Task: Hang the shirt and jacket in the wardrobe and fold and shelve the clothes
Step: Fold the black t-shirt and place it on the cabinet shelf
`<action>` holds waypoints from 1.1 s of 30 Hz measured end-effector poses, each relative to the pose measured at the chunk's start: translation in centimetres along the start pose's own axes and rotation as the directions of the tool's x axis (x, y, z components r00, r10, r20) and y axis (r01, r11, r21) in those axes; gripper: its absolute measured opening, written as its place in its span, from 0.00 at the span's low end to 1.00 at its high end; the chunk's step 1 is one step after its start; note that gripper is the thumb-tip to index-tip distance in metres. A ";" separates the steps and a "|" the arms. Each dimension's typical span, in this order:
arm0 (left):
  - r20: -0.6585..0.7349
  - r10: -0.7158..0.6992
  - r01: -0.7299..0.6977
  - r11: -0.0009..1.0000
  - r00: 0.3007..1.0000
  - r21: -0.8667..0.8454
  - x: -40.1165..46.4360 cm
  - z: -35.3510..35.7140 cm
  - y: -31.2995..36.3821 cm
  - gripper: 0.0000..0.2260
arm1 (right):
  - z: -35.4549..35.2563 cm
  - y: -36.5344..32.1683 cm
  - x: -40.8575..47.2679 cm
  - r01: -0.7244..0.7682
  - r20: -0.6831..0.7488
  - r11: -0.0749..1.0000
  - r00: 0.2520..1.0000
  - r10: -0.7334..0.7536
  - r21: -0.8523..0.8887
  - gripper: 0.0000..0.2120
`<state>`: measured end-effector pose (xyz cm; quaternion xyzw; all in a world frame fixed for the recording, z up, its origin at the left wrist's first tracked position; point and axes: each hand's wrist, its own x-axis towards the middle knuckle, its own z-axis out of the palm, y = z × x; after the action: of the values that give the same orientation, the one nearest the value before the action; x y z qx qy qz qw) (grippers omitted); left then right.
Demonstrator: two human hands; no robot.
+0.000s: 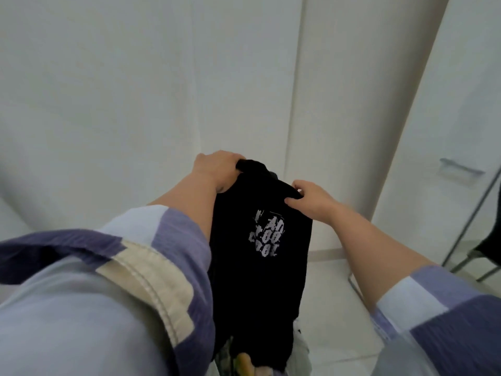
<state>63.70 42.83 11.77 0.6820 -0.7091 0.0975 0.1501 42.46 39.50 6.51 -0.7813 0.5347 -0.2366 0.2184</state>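
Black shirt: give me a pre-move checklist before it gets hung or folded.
1. Left hand grips the black shirt at its top edge: ok.
2. Right hand pinches the other top corner: ok.
3. Shirt hangs free between the arms, white print facing the camera: ok.
4. Hanger ready: cannot tell.
5. Wardrobe door with handle open: cannot tell.

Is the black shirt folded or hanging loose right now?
Hanging loose: the left hand and right hand each grip the black shirt by its top edge, and it drapes downward.
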 end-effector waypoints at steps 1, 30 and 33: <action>-0.040 -0.002 0.002 1.000 0.999 0.011 0.2 -0.9 0.2 0.14 | -0.5 -0.1 0.0 -0.002 -0.013 1.000 1.000 0.002 0.020 0.04; -0.150 -0.329 0.281 0.920 0.932 -0.274 1.0 -3.9 -6.2 0.12 | -7.8 -5.7 4.7 0.008 0.056 0.967 0.998 -0.023 0.254 0.17; -0.192 -0.315 0.287 0.945 0.930 -0.157 0.6 -4.7 -6.5 0.10 | -7.5 -5.4 4.9 0.080 -0.048 0.996 0.996 -0.078 0.044 0.16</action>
<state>70.53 43.60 15.98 0.7573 -0.5803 0.1014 0.2817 43.48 36.10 16.32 -0.7909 0.5027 -0.2753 0.2145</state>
